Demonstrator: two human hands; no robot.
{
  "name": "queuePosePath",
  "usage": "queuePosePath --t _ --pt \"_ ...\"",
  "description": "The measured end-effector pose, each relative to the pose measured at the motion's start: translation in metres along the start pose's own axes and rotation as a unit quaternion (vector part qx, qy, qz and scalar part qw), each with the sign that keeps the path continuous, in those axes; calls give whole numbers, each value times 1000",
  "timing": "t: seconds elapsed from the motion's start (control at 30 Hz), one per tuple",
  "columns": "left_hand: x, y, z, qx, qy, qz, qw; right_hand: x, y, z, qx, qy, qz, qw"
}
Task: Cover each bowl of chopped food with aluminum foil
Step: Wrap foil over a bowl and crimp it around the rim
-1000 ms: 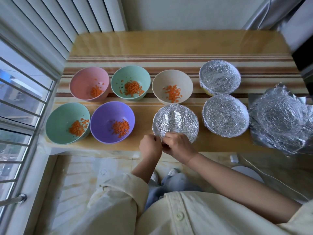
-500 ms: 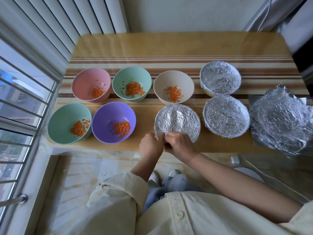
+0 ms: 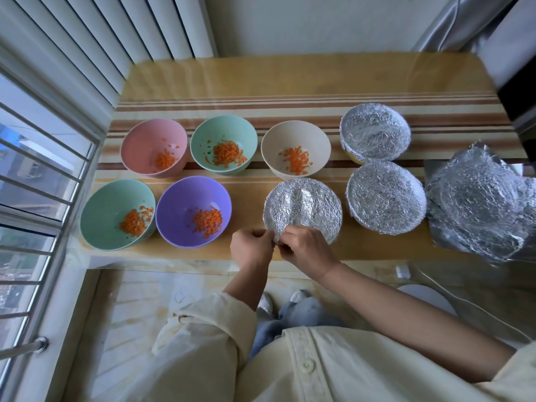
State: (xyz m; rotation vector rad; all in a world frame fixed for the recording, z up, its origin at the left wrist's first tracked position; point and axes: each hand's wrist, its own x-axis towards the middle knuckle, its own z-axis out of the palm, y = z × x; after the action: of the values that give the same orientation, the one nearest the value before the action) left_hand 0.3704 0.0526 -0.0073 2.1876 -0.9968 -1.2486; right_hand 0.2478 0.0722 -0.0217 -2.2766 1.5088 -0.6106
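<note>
Both hands are down at the near rim of the foil-topped bowl [image 3: 303,208], which sits in the front row on the counter [image 3: 290,79]. The left hand [image 3: 251,248] and right hand [image 3: 308,247] are almost knuckle to knuckle. Each grip is closed tight, fingers curled, pinching the same crumpled bit of foil edge [image 3: 277,235] between them. The foil over this bowl has a raised crease down its middle.

Just to its right stand the near wrapped bowl [image 3: 385,198] and, behind that, the far wrapped bowl [image 3: 375,133]. Further right lies a loose heap of foil [image 3: 478,207] (rumpled, and shaped rather like a bowl itself).

Five bowls are uncovered, each holding chopped orange food [image 3: 207,221]. The pink bowl [image 3: 145,140], green bowl [image 3: 226,132] and beige bowl [image 3: 295,134] are at the back. The second green bowl [image 3: 107,204] and purple bowl [image 3: 185,195] are in front, left of the hands.
</note>
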Motion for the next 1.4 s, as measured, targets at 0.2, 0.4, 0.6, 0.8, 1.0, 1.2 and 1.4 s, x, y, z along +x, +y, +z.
queuePosePath --t 0.2,0.4,0.6,0.8,1.0,1.2,1.4 --pt "4 7 1 -29 4 -36 999 2 1 2 13 -5 13 1000" --pt "6 8 1 -18 9 -27 999 -1 5 -5 21 -29 42 998" --pt "10 8 2 6 15 -9 1000 -15 13 -11 -25 -30 29 999" --pt "9 9 3 5 22 4 1000 -10 7 -8 -37 -19 -2 999" --pt "-10 -3 11 24 22 26 999 -8 7 -6 -30 -16 2 999" --pt "-1 5 7 64 17 24 998 -2 1 -7 -36 -2 7 999" --pt "-2 2 7 89 42 55 994 1 0 -7 -41 3 31 999"
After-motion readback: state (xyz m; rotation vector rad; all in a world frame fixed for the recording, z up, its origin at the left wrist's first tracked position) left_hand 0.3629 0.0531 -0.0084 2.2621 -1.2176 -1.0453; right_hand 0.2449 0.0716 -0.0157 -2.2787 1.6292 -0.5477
